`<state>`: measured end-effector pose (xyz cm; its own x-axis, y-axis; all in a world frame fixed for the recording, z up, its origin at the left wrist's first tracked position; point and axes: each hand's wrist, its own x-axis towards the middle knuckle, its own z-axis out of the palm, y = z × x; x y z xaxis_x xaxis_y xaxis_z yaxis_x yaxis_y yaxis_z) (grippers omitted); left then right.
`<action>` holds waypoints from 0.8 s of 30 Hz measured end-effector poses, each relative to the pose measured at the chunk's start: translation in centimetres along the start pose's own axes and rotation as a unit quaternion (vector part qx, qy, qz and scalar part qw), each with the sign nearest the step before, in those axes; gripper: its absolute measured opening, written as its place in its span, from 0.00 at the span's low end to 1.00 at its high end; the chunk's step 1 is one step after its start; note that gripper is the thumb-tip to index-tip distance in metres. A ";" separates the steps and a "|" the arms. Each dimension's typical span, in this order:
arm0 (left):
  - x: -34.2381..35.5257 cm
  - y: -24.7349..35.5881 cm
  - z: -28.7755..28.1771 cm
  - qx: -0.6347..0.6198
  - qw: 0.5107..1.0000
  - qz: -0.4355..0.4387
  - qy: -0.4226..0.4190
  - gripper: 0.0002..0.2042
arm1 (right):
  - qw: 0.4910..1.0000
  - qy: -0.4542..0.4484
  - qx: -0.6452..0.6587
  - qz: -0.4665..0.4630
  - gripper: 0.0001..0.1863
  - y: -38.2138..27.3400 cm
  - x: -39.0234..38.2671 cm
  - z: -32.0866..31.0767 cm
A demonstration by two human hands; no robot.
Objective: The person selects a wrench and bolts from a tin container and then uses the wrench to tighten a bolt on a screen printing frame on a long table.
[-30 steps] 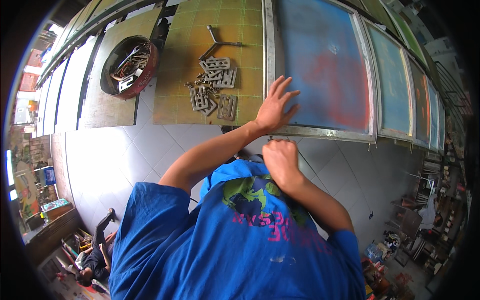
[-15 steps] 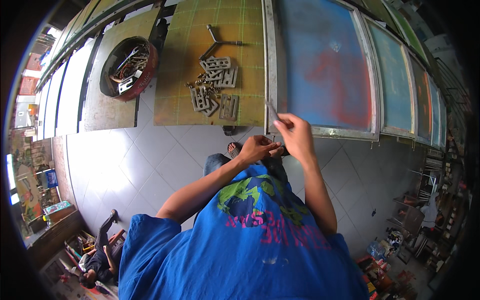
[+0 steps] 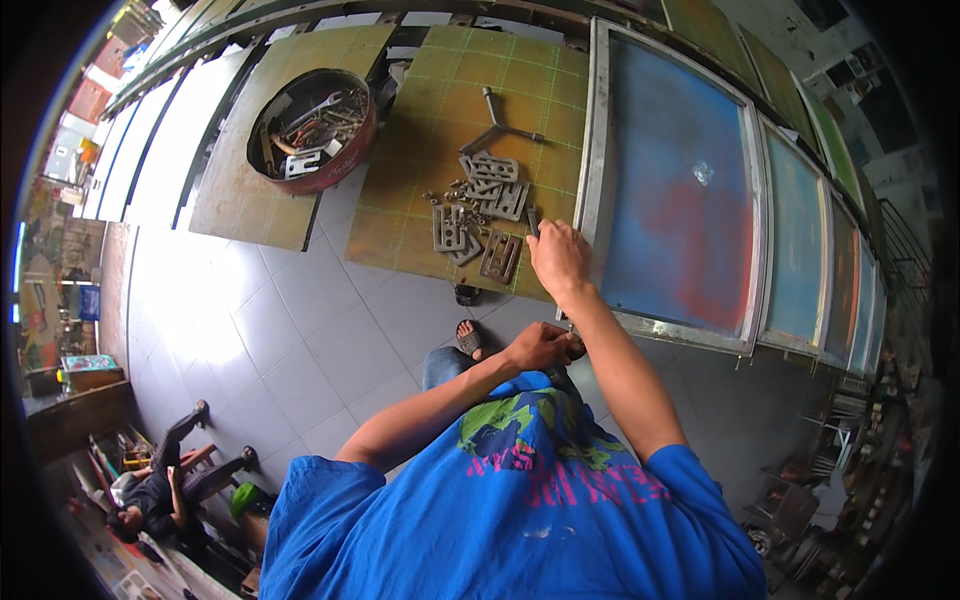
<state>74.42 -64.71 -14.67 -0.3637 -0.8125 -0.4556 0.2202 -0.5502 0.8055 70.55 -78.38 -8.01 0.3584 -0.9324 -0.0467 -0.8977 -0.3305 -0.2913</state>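
My right hand [image 3: 560,255] grips a dark grey metal tool [image 3: 533,218] over the board [image 3: 400,200], just left of the metal-edged screen frame [image 3: 590,180]. Lower down, my left hand [image 3: 540,347] has its fingers pinched at a small fitting [image 3: 572,330] under that frame's near corner; what they hold is unclear. On the board lie several slotted metal plates [image 3: 500,258] with small bolts [image 3: 450,198], and a three-armed wrench [image 3: 492,115] farther back.
A round red tin of tools [image 3: 338,160] sits on the left board. Several coloured screens [image 3: 798,220] line the right side. Tiled floor [image 3: 285,335] lies below, with my sandalled foot [image 3: 468,340]. A person [image 3: 160,505] reclines at the lower left, near cluttered shelves.
My left hand, spread on the frame earlier, dropped beneath its corner and closed. My right hand rose from below, took a grey tool and moved beside the plates. The view shifted.
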 end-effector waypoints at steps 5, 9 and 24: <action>0.6 0.7 0.3 0.079 0.994 -0.067 0.022 0.21 | 0.998 0.012 0.056 -0.013 0.16 -0.7 0.7 -2.7; 1.6 -1.1 0.0 0.037 0.996 -0.062 0.059 0.19 | 0.997 0.025 0.063 -0.032 0.17 0.3 3.8 -4.0; 0.4 1.9 0.7 0.011 0.987 -0.105 0.122 0.19 | 0.876 -0.297 0.323 0.202 0.16 8.3 -15.0 -5.0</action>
<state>74.01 -65.97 -13.07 -0.1704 -0.7039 -0.6895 0.1429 -0.7100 0.6895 56.49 -67.84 -4.97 0.2880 -0.6502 -0.7031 -0.7184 0.3388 -0.6075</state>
